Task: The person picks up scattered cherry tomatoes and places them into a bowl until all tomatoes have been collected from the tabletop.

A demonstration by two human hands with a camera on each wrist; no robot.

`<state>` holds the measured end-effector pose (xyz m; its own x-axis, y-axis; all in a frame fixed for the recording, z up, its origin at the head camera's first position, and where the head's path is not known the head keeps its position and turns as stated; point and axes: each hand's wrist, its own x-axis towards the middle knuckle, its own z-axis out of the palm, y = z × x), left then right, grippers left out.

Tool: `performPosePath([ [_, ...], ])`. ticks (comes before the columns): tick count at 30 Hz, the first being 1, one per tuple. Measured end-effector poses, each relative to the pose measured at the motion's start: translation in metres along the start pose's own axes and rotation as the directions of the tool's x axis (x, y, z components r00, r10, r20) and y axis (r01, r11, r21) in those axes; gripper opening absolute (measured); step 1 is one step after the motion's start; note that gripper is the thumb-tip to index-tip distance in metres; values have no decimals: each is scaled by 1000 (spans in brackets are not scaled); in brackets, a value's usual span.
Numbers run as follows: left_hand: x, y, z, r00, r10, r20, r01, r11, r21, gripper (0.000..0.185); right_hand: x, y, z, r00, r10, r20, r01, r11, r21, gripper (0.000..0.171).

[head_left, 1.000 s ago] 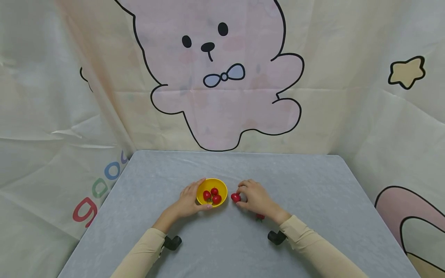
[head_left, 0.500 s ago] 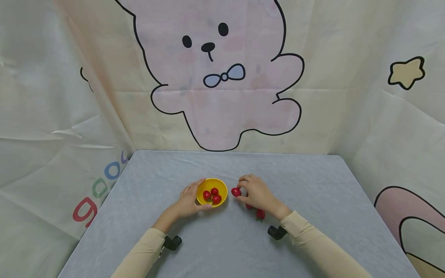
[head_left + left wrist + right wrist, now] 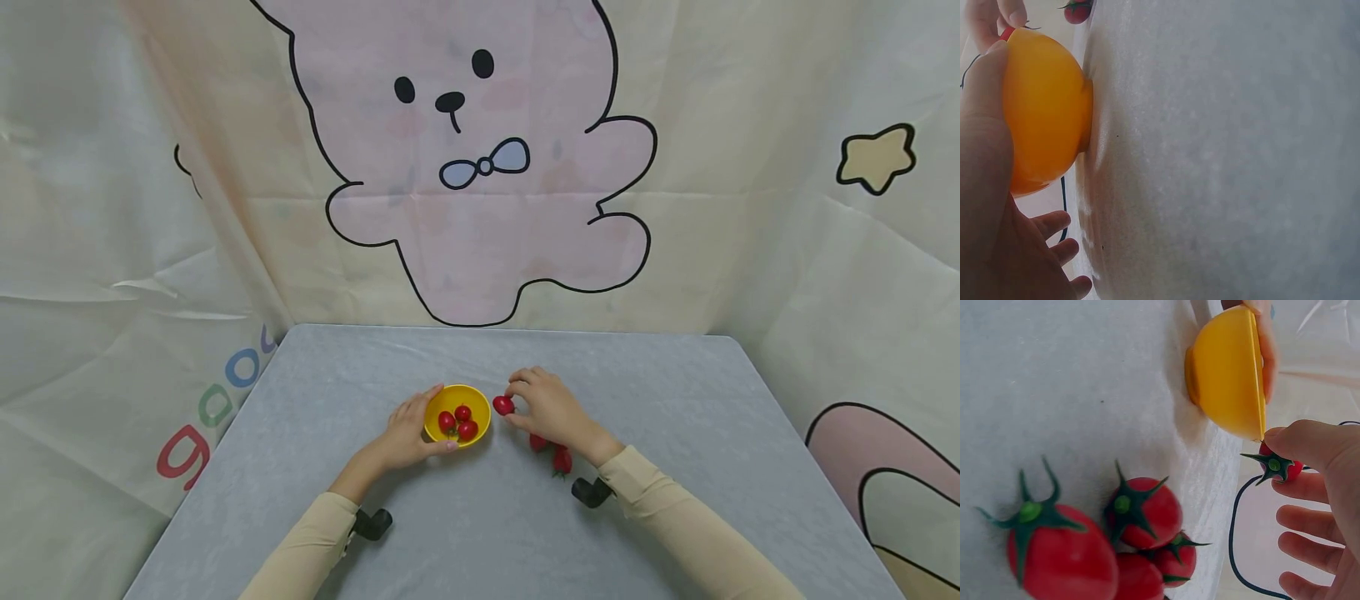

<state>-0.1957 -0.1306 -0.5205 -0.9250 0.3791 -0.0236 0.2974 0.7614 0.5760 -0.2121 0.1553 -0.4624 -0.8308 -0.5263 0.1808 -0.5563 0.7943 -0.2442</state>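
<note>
right hand (image 3: 551,410) pinches glossy round tomato (image 3: 503,406) at smooth yellow bowl (image 3: 457,414) rim | left hand (image 3: 406,436) cups bowl

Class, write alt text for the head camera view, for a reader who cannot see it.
A person's right hand pinches a red cherry tomato beside a yellow bowl holding three tomatoes, which the left hand grips. More tomatoes lie on the grey table.

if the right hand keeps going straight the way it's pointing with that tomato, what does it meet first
Most likely the rim of the yellow bowl: the right hand pinches a cherry tomato just beside it, pointing toward the bowl. Depth is uncertain; it may pass above.
</note>
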Motion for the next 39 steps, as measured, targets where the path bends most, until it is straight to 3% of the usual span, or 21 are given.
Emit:
performPosePath([
  [39,-1,0,1,1000,-27,-1,27,1000,4,104,25,-20,-4,998,-60,16,60,998,-17,32],
])
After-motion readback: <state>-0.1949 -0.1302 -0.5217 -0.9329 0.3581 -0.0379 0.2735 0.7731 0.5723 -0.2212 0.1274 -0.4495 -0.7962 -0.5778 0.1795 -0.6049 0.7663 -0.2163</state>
